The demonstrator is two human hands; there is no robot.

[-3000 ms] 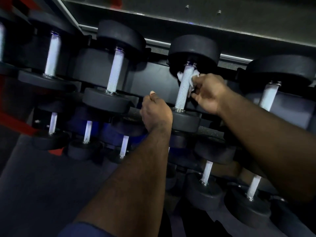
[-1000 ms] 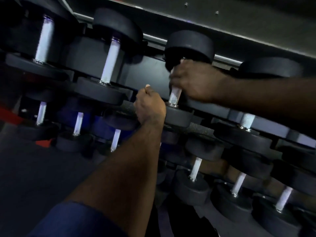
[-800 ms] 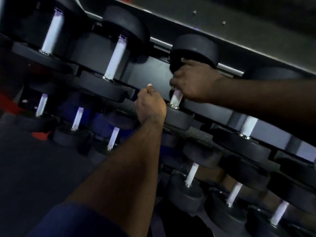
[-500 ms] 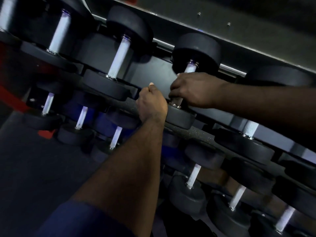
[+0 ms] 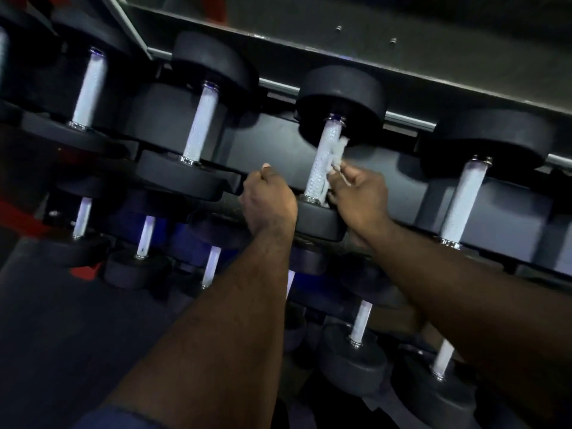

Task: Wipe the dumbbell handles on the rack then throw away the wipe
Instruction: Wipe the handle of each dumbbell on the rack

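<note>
**Grey panel, red trim, dark floor**

A grey metal panel (image 5: 402, 32) ran across the top of the view, slanting down toward the right. Two small screw heads (image 5: 339, 27) sat on its face, near each other. A pale slanted bar (image 5: 133, 29) met the panel's left end, and a red strip (image 5: 223, 7) showed just above that end. Well below the panel, at the far left, were red patches (image 5: 21, 221), with the dark floor (image 5: 46, 335) beneath them.

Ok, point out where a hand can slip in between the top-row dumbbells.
Widest bare gap: the back panel between the handle being wiped and the next handle rightward, just past the right hand holding the wipe. The gap on the other side is half taken by the left hand. The lower row is packed tight.
</note>
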